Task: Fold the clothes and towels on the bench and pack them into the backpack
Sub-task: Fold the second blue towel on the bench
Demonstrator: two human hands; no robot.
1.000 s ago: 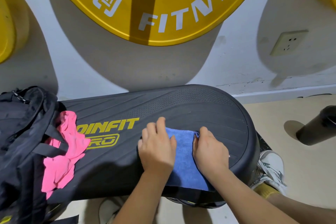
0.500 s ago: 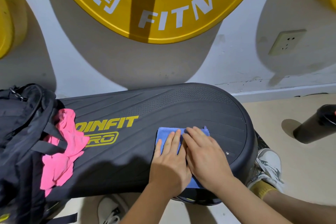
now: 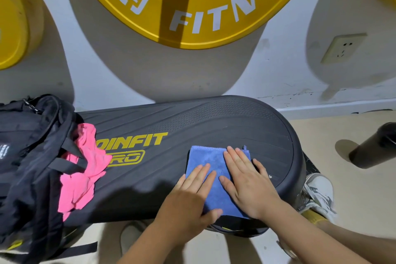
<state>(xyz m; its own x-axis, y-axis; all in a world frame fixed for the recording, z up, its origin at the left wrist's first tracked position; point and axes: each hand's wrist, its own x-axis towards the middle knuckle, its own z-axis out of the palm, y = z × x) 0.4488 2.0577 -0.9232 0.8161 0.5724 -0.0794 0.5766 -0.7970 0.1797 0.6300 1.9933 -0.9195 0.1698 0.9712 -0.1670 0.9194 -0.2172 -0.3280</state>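
Pressing towel point(image 3: 205, 163) flat on desk point(image 3: 214, 122), lower centre-right of frame, near end hanging over the front edge. Both released, fingers straight, grasping nothing: left grip point(image 3: 188, 199) on the lower-left part, right grip point(image 3: 246, 184) on the right half, just beside it. Long axis toward the wall. Backpack point(image 3: 27, 156) at far left, beyond pink cloth point(image 3: 79, 184); probably a left-grip carry, being nearer.

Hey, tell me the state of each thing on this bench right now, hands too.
Blue towel: folded, flat on the bench.
Backpack: on the bench's left end; open or zipped, cannot tell.
Pink garment: crumpled, unfolded, a backpack strap across it.
Left hand: flat, pressing the towel.
Right hand: flat, fingers spread on the towel.
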